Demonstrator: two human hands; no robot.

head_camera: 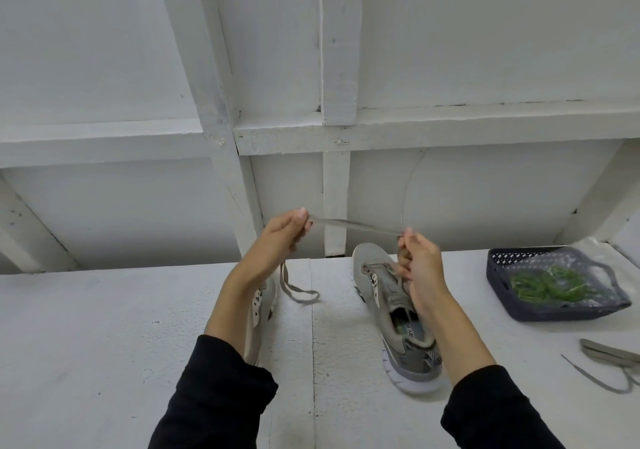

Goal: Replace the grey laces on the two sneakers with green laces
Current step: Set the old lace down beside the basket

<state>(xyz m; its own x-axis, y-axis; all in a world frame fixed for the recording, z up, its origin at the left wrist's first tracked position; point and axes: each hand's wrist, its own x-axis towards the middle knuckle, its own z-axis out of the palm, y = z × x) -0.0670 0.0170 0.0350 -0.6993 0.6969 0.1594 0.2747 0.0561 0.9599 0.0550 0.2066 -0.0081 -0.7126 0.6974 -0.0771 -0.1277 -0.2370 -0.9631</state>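
A grey lace (pixel 356 224) stretches taut in the air between my hands. My left hand (pixel 282 235) pinches one end of it, and a loose part of the lace hangs down to the table. My right hand (pixel 417 258) pinches the other end above the right sneaker (pixel 391 313), which stands on the table with its eyelets bare. The left sneaker (pixel 261 310) is mostly hidden behind my left forearm. Green laces (pixel 543 286) lie in a clear bag inside a dark basket (pixel 498 282) at the right.
Another grey lace (pixel 613 355) lies loose on the white table (pixel 104 338) at the right edge. A white wooden wall with beams rises directly behind the table.
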